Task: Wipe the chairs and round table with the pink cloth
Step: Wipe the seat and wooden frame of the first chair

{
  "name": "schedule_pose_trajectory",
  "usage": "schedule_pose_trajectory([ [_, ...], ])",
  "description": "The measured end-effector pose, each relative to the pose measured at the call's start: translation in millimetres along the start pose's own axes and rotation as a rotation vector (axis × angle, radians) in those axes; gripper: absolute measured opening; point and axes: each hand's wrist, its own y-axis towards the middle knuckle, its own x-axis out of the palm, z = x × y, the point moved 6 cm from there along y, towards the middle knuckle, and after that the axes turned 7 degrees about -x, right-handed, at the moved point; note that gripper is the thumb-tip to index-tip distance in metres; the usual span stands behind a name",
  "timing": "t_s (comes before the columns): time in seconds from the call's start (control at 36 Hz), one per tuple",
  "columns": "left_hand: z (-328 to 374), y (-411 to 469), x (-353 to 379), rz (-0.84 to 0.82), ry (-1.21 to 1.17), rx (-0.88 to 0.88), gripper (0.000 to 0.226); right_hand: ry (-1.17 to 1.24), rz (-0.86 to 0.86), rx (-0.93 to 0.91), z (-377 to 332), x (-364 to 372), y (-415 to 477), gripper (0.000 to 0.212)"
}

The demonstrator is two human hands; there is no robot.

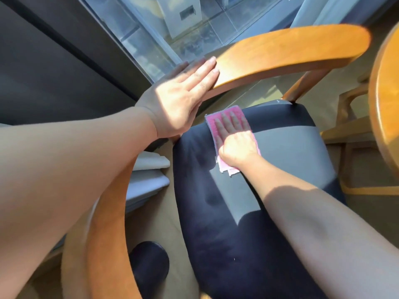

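Sunlight falls across a tan floor (149, 214) beside a glass door or window (164, 33), where a wooden armchair stands with a dark navy seat cushion (226, 244). The chair's curved wooden backrest rail (287, 55) arcs above the far end of the cushion, and the rim of the round wooden counter (386, 100) shows just beyond the chair at the frame's right edge.

The left hand (181, 100) is laid flat and open, fingers together and stretched out, its fingertips resting on the near end of the backrest rail; it grips nothing. The left forearm runs up from the lower left corner.

The right hand (235, 143) presses palm down on the pink cloth (218, 121), fingers spread and extended over it, holding it flat against the cushion rather than clutching it. The cloth lies on the far part of the cushion, just below the backrest rail. Its long axis runs from the person toward the backrest, the pink end pointing at the rail and a paler edge (228, 170) trailing out below the wrist.

A dark slipper (149, 264) sits on the floor to the left of the cushion.
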Motion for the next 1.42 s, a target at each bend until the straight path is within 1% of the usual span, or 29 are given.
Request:
schedule_pose_trajectory([
  [0.03,0.0,0.6,-0.6,0.003,-0.002,-0.003,0.054,-0.009,0.026,0.031,6.0,-2.4,12.0,0.061],
  [0.06,-2.4,0.6,2.4,-0.013,-0.003,-0.011,0.053,-0.008,0.020,0.055,9.4,-6.8,20.0,0.061],
  [0.11,-2.2,0.0,2.2,0.006,0.009,-0.014,0.053,-0.012,0.007,0.071,12.2,-11.5,24.8,0.059],
  [0.19,-3.6,-1.2,4.9,0.017,0.009,-0.016,0.054,-0.002,0.023,0.030,12.6,-6.4,8.8,0.056],
  [0.28,-2.6,-0.2,4.3,0.008,0.023,-0.017,0.054,0.041,0.064,0.049,19.7,-1.6,-20.6,0.058],
  [0.36,-2.2,-0.7,4.1,-0.001,0.028,-0.029,0.054,0.092,0.086,0.102,28.7,9.6,-69.6,0.057],
  [0.47,0.7,-0.2,1.3,-0.014,0.037,-0.032,0.054,0.099,0.038,0.117,40.9,32.5,-142.2,0.057],
  [0.58,4.7,5.1,1.6,-0.029,0.011,-0.056,0.054,0.088,0.001,0.127,44.2,38.8,-159.4,0.058],
  [0.69,24.1,42.2,6.6,-0.065,-0.005,0.051,0.052,0.075,0.009,0.116,44.5,39.1,-157.6,0.058],
  [0.78,32.3,74.0,6.6,-0.105,0.000,0.105,0.059,0.078,0.015,0.111,44.3,41.2,-159.2,0.058],
  [0.83,34.3,83.8,7.4,-0.110,0.026,0.127,0.063,0.086,0.036,0.111,45.2,40.1,-158.7,0.057],
  [0.92,38.1,84.2,7.7,-0.079,0.031,0.141,0.060,0.098,0.049,0.100,45.6,37.9,-157.9,0.057],
  [1.06,38.2,84.2,7.9,-0.057,0.021,0.145,0.054,0.139,-0.016,0.082,50.3,31.6,-144.1,0.058],
  [1.25,37.9,84.8,9.0,-0.062,0.010,0.129,0.055,0.116,-0.039,0.113,73.7,2.7,-72.9,0.059],
  [1.36,39.4,85.2,8.2,-0.067,0.009,0.130,0.055,0.008,-0.067,0.100,85.3,-10.2,-25.3,0.058],
  [1.42,38.6,84.6,7.8,-0.072,0.009,0.124,0.056,-0.006,-0.069,0.135,92.2,-18.5,3.0,0.056],
])
